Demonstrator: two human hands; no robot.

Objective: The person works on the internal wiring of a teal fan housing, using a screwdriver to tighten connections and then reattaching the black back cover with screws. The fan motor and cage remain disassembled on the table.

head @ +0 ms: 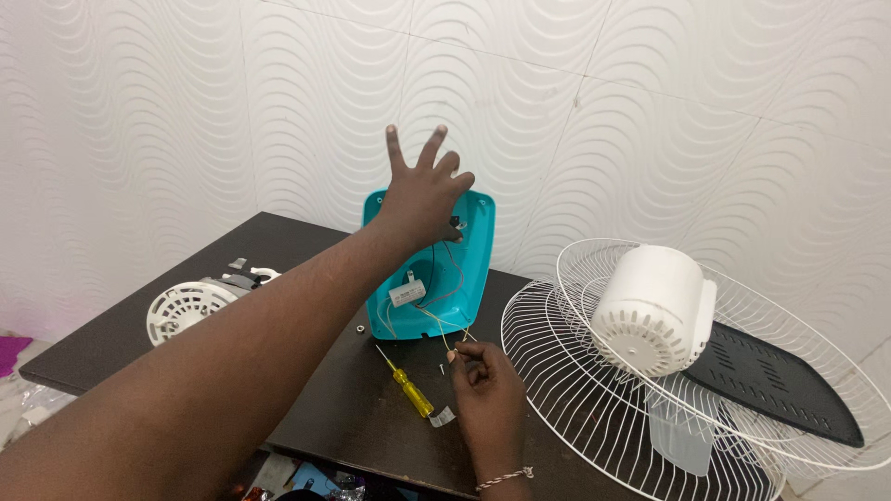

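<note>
Here, my left hand (422,199) spread open, palm resting on top edge of upright teal fan housing (469,269), holding nothing. My right hand (483,376) nearer me, pinching yellow wire (436,320) that runs up-left into housing. Yellow-handled screwdriver (406,380) lies just left of right hand, tip toward housing.

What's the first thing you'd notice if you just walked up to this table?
Probably the left hand raised with fingers spread, propping the bright teal cover upright at the middle of the dark table. Next, the white wire fan guards stacked on the right, a white motor housing lying on them. Near the front, the right hand pinches thin wires beside a yellow screwdriver.
</note>
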